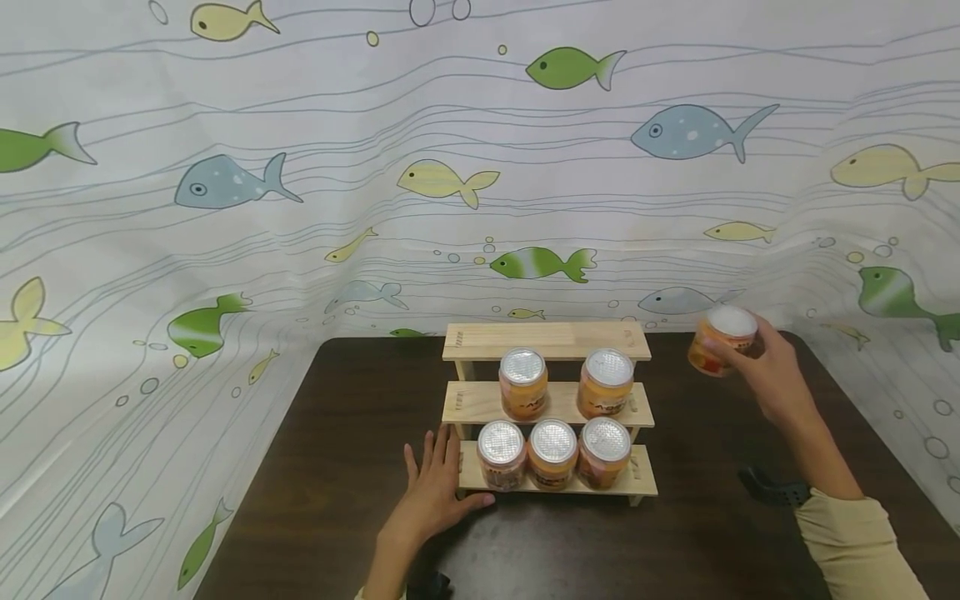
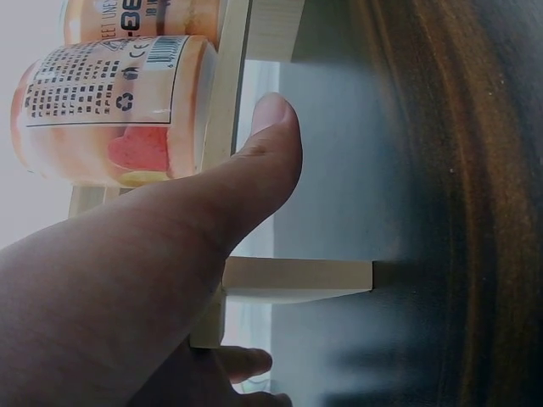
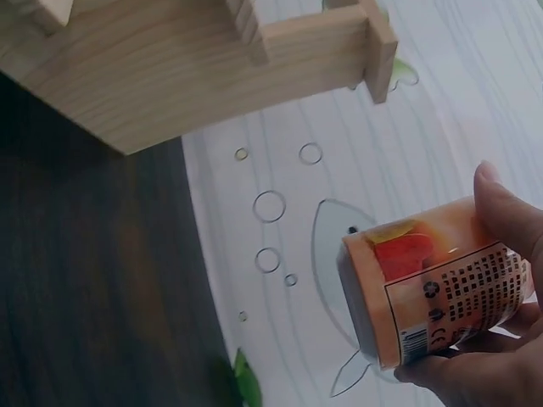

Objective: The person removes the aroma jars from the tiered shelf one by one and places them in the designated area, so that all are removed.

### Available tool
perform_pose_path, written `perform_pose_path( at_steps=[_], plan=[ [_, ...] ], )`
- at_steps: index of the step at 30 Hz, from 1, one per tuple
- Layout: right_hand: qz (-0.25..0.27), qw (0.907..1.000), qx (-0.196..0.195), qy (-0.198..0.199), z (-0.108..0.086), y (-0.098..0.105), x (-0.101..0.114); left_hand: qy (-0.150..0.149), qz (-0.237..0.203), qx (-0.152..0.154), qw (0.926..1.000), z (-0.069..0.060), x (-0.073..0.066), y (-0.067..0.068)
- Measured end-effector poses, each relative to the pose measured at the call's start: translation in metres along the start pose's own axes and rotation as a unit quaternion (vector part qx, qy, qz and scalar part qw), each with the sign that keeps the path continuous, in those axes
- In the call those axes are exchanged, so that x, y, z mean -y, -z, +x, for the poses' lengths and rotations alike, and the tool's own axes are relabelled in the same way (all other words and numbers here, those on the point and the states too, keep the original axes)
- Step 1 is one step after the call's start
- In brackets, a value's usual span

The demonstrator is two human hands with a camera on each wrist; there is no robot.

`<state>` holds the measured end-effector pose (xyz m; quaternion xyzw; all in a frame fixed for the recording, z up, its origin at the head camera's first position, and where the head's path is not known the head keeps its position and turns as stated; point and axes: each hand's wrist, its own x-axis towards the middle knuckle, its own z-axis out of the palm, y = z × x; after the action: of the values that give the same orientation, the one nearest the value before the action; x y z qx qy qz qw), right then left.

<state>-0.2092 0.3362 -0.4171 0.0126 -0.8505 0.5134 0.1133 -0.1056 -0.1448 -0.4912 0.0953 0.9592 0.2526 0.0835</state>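
Note:
A three-tier wooden rack (image 1: 547,340) stands on the dark table. Its middle tier carries two orange jars with silvery lids, one left (image 1: 523,385) and one right (image 1: 606,383). Three similar jars (image 1: 552,454) stand side by side on the bottom tier. My left hand (image 1: 427,496) rests against the rack's lower left end, fingers spread and fairly straight, thumb (image 2: 267,157) along the front edge. Off the rack's right side, my right hand (image 1: 772,371) grips another orange jar (image 1: 722,340) in the air. Its printed label (image 3: 441,284) shows in the right wrist view, tilted.
A pale cloth with drawn fish (image 1: 480,142) hangs behind and along both sides of the table (image 1: 337,433). The rack's top tier bears no jars. Dark straps (image 1: 772,487) lie near the right wrist.

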Motion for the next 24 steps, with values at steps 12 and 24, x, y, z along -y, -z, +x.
perform_pose_path(
  at_steps=[12,24],
  plan=[
    [-0.011,0.9996,-0.018,-0.019,0.0,-0.009,-0.03,-0.006,-0.005,-0.003,1.0,0.0,0.0,-0.002],
    [-0.009,0.9989,-0.03,-0.033,0.001,-0.013,-0.039,-0.005,-0.003,-0.018,0.9998,-0.001,0.001,-0.003]
  ],
)
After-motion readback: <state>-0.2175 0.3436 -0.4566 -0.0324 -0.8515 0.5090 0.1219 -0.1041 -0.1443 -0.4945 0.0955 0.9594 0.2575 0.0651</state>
